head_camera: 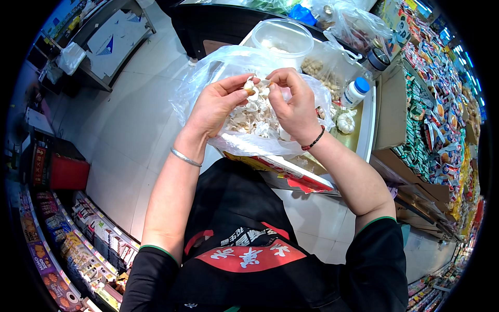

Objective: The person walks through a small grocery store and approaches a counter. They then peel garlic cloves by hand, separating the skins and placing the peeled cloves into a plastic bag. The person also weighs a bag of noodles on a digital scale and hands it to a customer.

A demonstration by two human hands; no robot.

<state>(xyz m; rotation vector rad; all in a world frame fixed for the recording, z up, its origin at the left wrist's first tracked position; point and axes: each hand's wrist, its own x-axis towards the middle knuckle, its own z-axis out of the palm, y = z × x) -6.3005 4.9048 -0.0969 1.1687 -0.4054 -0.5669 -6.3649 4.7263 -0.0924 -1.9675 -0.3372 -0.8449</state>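
Note:
Between the thumb and fingers of my left hand (220,101) is a garlic clove (248,85) with papery skin on it. My right hand (293,102) is close beside it, thumb and forefinger pinched on what looks like a scrap of garlic skin (267,82). Both hands are over a clear plastic bag (226,58), spread wide and holding a heap of garlic skins (253,121). Behind the bag stands a round clear plastic tub (282,35) with some pale pieces in its bottom. A whole garlic bulb (346,121) lies to the right of my right wrist.
A white bottle with a blue cap (355,93) and a dark-lidded jar (377,60) stand at the right of the table (366,136). Near them is a bag of tan pieces (317,70). Cartons of packaged snacks (436,124) rise along the right. Snack shelves (78,249) curve along the lower left.

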